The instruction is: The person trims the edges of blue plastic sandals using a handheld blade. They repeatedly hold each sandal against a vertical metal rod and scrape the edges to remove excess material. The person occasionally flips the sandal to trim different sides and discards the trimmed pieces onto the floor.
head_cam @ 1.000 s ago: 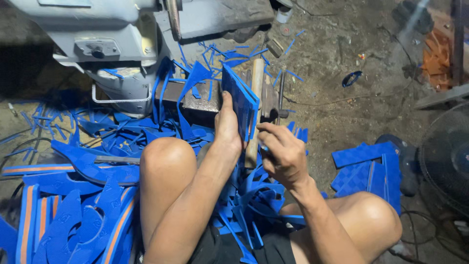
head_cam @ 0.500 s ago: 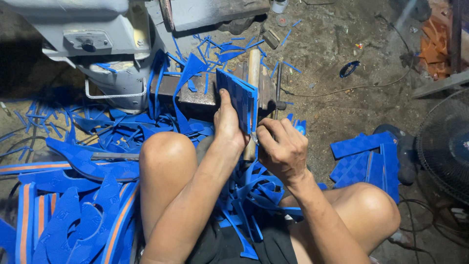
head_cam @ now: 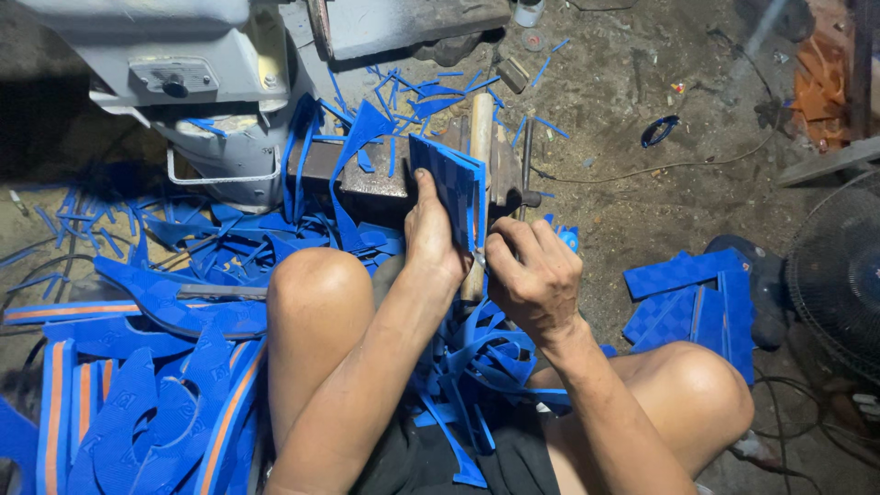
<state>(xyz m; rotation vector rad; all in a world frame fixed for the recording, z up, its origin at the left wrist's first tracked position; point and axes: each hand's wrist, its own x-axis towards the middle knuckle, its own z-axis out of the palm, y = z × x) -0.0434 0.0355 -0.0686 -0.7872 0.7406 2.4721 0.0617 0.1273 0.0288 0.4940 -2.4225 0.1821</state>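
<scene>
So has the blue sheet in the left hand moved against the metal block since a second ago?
No: the blue sheet stands upright on the metal block as before, held by the left hand; only the camera shifted.

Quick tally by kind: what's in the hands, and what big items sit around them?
Blue textured foam sheet in left hand: 1
Small blade in right hand: 1
Wooden handle: 1
Grey machine: 1
Fan: 1
Total: 5

Single head-worn view, looking steeply down from above bare knees (head_cam: 316, 284) onto the dirt floor (head_cam: 632, 82). Close in on the left hand (head_cam: 431, 234) and right hand (head_cam: 532, 275) at frame centre. No second view to share ground with.
</scene>
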